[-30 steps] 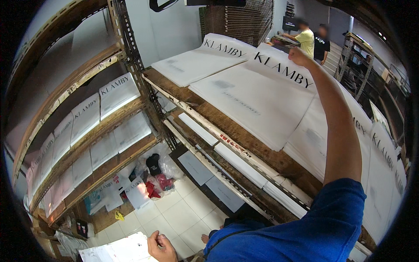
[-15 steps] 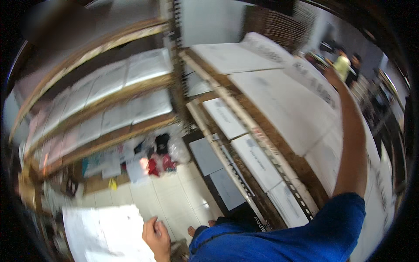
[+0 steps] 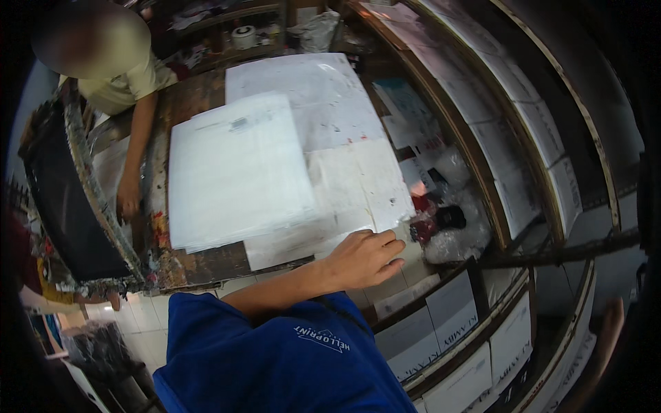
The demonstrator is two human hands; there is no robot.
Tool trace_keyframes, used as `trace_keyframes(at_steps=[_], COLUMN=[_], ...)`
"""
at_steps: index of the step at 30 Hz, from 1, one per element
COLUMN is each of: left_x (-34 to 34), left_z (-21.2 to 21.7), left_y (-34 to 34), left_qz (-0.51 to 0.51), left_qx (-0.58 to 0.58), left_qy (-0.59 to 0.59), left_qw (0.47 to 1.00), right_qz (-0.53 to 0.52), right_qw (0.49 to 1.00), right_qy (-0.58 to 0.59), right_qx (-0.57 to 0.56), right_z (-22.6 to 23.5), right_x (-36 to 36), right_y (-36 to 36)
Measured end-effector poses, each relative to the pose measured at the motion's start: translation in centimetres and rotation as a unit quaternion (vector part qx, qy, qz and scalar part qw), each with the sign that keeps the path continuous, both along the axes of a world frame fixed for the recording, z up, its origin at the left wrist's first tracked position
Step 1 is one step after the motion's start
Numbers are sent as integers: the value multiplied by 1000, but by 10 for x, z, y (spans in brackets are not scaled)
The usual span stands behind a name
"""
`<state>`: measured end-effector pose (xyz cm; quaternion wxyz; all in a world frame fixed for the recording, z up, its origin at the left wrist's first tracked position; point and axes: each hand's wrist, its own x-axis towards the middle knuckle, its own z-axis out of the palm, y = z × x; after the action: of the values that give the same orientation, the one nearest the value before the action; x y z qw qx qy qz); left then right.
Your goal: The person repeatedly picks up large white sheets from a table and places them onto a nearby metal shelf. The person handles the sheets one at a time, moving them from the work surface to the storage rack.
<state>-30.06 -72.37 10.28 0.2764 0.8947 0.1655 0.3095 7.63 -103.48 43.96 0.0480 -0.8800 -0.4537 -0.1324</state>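
My left hand (image 3: 365, 260) hovers at the near right corner of a white paint-flecked board (image 3: 354, 182), its fingers loosely bent and a little apart, with nothing visible in them. Whether it touches the board's edge I cannot tell. On that board and the worktable rests a stack of thin white sheets (image 3: 241, 172), left of the hand. At the far right rim, beside the shelves, my right hand (image 3: 613, 313) is dim and blurred on a raised forearm. Its fingers cannot be made out.
A person's hand (image 3: 129, 196) reaches onto the worktable (image 3: 182, 110) beside a tilted dark-meshed frame (image 3: 76, 193). Wooden racks (image 3: 447, 96) with white printed sheets run along the right. Below them lie clear plastic bags (image 3: 458, 241). A lower rack (image 3: 447, 347) stands near my right side.
The view has swung left, bringing the worktable, the sheet stack and another person into sight. My right arm, earlier stretched over the sheet-covered rack, now shows only at the right rim.
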Motion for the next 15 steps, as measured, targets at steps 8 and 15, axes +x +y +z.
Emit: trace_keyframes(at_steps=[8,15], left_x=[-89,-153], left_z=[10,-4], left_y=[29,32], left_qz=[178,293], left_qx=[-31,-46], left_qy=[99,94], left_qw=[979,950], right_qz=[324,219], right_qw=[936,753], right_qy=[134,563], right_qx=[-30,264], right_z=[-132,-322], right_x=[-96,-85], right_y=[266,296])
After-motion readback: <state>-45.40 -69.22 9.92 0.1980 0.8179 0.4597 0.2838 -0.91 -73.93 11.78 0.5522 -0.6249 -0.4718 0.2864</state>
